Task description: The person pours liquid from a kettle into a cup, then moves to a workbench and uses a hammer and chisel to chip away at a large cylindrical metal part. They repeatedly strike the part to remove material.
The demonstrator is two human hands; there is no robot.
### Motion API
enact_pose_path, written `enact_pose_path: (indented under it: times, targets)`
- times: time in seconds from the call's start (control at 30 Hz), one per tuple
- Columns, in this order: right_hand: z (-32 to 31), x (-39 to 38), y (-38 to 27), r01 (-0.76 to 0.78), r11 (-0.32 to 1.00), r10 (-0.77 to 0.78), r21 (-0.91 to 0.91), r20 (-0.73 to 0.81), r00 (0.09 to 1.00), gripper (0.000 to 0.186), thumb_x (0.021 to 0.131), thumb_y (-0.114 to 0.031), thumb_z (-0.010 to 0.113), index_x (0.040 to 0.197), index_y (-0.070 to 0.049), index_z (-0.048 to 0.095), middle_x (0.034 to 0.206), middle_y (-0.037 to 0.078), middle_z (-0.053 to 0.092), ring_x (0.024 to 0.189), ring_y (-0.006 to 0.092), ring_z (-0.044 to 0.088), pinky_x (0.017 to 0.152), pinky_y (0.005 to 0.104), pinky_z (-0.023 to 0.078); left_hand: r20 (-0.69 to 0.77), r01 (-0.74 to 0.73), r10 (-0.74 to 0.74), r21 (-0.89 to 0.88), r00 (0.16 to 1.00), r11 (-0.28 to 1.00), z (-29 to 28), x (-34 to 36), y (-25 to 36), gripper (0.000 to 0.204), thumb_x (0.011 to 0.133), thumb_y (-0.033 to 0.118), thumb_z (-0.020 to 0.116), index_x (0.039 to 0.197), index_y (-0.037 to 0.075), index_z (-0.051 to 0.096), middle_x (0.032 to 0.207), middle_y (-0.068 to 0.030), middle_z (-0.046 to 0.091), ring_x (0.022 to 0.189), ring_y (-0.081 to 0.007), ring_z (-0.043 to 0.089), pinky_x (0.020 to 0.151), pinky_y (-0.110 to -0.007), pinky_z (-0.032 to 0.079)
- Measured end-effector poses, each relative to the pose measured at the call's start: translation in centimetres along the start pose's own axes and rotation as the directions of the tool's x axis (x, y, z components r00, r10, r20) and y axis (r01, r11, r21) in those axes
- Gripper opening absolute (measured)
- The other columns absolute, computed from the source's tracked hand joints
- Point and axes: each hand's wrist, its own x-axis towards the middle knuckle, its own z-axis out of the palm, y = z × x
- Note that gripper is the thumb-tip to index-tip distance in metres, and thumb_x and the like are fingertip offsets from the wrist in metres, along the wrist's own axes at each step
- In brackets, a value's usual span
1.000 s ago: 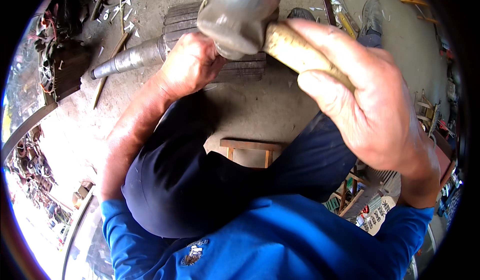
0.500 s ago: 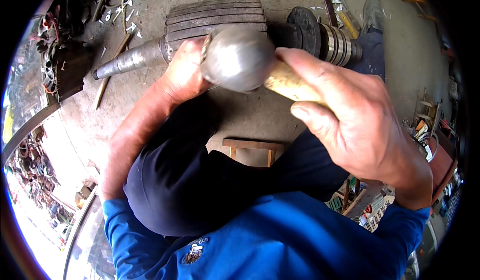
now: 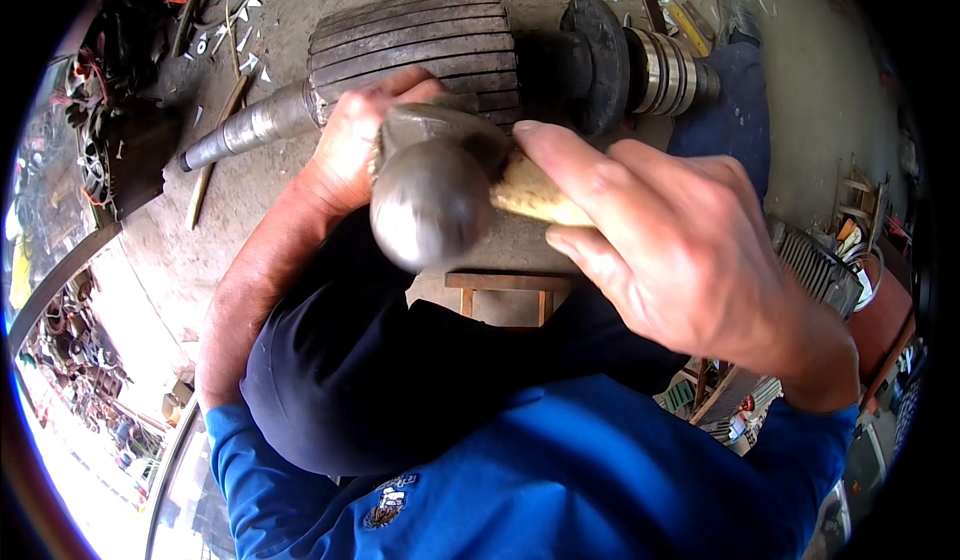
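Gripping a ball-peen hammer (image 3: 432, 195) by its pale wooden handle (image 3: 540, 197) in the right hand (image 3: 665, 245), with the blurred round end toward the camera; with the left hand (image 3: 365, 130) curled, partly hidden by the hammer head (image 3: 440, 128), at the near side of a slotted rotor (image 3: 415, 40) lying crosswise ahead of the left knee (image 3: 330, 390); cannot tell whether gripping anything there

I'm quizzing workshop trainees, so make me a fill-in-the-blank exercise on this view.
The right hand grips the hammer by its pale ____.
The left hand is partly hidden by the hammer's metal ____.
The shirt is ____.
In the picture, the shiny rings lie to the ____ of the grooved cylinder.
Answers: handle; head; blue; right.
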Motion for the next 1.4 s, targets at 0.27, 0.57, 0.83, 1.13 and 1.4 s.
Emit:
enact_pose_path:
  times: [0.27,0.57,0.83,1.13,1.4]
  targets:
    - [1.5,-0.8,1.1,0.064,0.998,-0.065,-0.026,-0.041,0.997,0.058,0.079,-0.008,0.078,0.132,0.005,0.058,0.072,0.012,0.058,0.055,0.0270,0.060,0.050,0.0384,0.051,-0.008,-0.133,0.135,0.115,0.991,0.984,1.1,-0.2,-2.1,0.026,0.080,0.020,0.073,0.103,0.008,0.068,0.105,-0.0065,0.068,0.089,-0.0289,0.071,0.071,-0.038,0.059]
    - [1.2,-2.5,2.7,-0.241,0.869,0.385,0.433,-0.284,0.878,0.050,0.105,-0.021,0.053,0.145,0.009,0.044,0.083,0.008,0.062,0.061,0.0073,0.051,0.053,0.0210,0.043,-0.222,-0.150,0.144,-0.007,0.964,0.989,0.9,2.2,-0.6,0.015,0.094,0.012,0.070,0.098,-0.002,0.065,0.094,-0.0118,0.070,0.074,-0.0281,0.072,0.064,-0.035,0.058]
    - [0.1,-4.4,3.4,-0.407,0.706,0.610,0.579,-0.206,0.765,0.049,0.106,-0.021,0.052,0.146,0.007,0.045,0.080,0.006,0.059,0.060,0.0047,0.049,0.052,0.0186,0.041,0.015,0.002,-0.001,-0.039,1.000,0.999,-0.1,5.3,-1.2,0.012,0.097,0.006,0.062,0.106,0.000,0.069,0.100,-0.0144,0.075,0.091,-0.0259,0.074,0.078,-0.037,0.059]
    - [-0.8,-4.9,4.3,-0.373,0.679,0.614,0.632,-0.211,0.761,0.045,0.106,-0.018,0.054,0.143,0.007,0.048,0.077,0.005,0.060,0.057,0.0047,0.048,0.052,0.0188,0.040,0.238,0.150,-0.198,0.204,0.951,0.967,-1.9,8.3,1.6,0.017,0.101,0.011,0.060,0.108,-0.003,0.069,0.093,-0.0150,0.075,0.089,-0.0231,0.074,0.079,-0.034,0.059]
    - [-4.8,0.3,2.6,-0.391,0.821,0.510,0.416,-0.228,0.829,0.050,0.109,-0.028,0.042,0.147,0.003,0.046,0.080,0.005,0.056,0.058,0.0056,0.046,0.053,0.0184,0.037,-0.003,0.031,-0.032,-0.123,0.999,0.992,1.0,7.0,-1.6,0.026,0.099,0.023,0.064,0.092,-0.001,0.063,0.079,-0.0159,0.066,0.078,-0.0307,0.067,0.073,-0.041,0.053]
